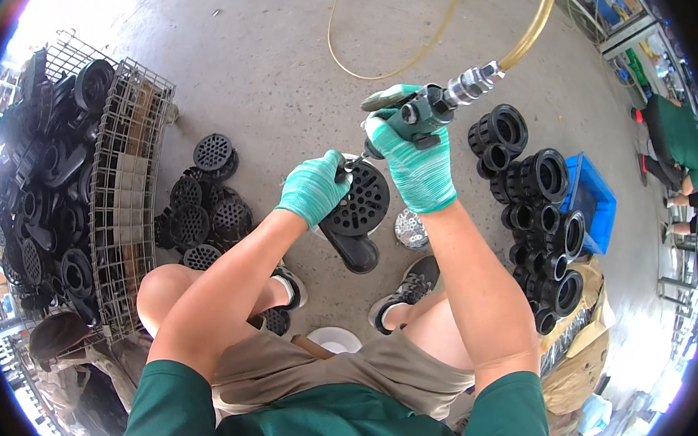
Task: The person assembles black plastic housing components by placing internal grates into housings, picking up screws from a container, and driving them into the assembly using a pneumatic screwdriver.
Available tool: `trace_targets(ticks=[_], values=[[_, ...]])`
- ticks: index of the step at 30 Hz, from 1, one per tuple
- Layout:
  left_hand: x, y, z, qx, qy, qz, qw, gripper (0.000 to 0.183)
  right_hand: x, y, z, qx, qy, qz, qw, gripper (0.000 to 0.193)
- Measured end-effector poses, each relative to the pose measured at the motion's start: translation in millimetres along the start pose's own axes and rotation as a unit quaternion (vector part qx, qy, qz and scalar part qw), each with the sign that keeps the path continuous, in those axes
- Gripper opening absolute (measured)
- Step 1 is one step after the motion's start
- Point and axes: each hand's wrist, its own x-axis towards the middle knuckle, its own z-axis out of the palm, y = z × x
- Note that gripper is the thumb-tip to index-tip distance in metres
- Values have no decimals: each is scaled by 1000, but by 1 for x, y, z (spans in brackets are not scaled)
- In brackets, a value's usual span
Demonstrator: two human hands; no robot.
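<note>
My right hand [418, 162], in a green-striped glove, is wrapped round a dark green air screwdriver [426, 115], tilted so its tip points down and left. In front of me rests a black plastic drain fitting [360, 199], with a round perforated grate and a pipe stub toward me. My left hand [316, 188], gloved alike, has its fingers closed at the grate's upper left edge, by the driver's tip. What they pinch is too small to tell. A white round surface shows partly beneath the fitting. Beside it sits a tub of small metal pieces [411, 230].
A wire cage [130, 197] full of black plastic parts stands left, with perforated grates [198, 209] piled beside it. On the right are stacked black pipe fittings [543, 178] and a blue crate [593, 205]. An air hose [528, 37] rises from the driver. Another person [673, 142] bends at far right.
</note>
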Motion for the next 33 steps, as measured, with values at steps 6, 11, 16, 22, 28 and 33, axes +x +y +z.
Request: trace_targets(ticks=[6,11,16,22,28,33], values=[[-9,7,-6,28,-3,17,999,38,-7,2,22,-60,-96,-23,993,30],[-7,-16,14,7,46,63,997,42,-2,-4,41,-160,-145,-13,976,26],[-10,-7,6,12,13,49,999,40,2,5,42,-115,-127,-24,985,26],[-11,1,-3,1,-7,14,1000,39,5,4,42,-105,-104,-9,989,27],[-10,0,-2,-42,-15,17,999,41,5,7,38,-100,-130,-3,986,23],[-10,-7,3,-88,-12,23,996,41,7,12,38,-79,-130,1,988,24]])
